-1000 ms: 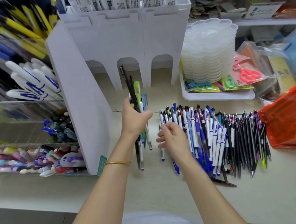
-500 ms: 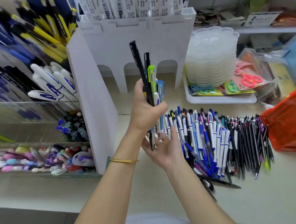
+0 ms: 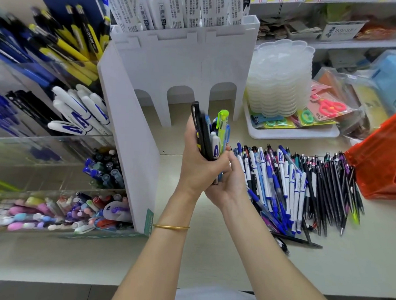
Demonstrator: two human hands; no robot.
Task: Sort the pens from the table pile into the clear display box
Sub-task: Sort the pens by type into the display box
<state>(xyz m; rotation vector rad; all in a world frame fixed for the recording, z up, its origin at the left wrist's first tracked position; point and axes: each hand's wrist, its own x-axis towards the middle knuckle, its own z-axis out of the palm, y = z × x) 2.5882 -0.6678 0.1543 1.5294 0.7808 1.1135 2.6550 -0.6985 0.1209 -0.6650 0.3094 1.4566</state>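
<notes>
The bundle of pens (image 3: 212, 137) stands upright just left of the pile (image 3: 305, 190), clamped in the left grip (image 3: 198, 163), likely so its ends can be squared. The right grip (image 3: 231, 181) cups under the lower tips. Its fingers are hidden, so I cannot tell whether it clasps or merely props them. The clear display box (image 3: 54, 165) sits further left of the pile on the desk (image 3: 210, 253) — open compartments facing the bundle.

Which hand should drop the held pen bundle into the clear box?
Left. The left hand grips the pen bundle and sits nearer the clear display box; the right hand only cups its lower ends by the pile.
</notes>
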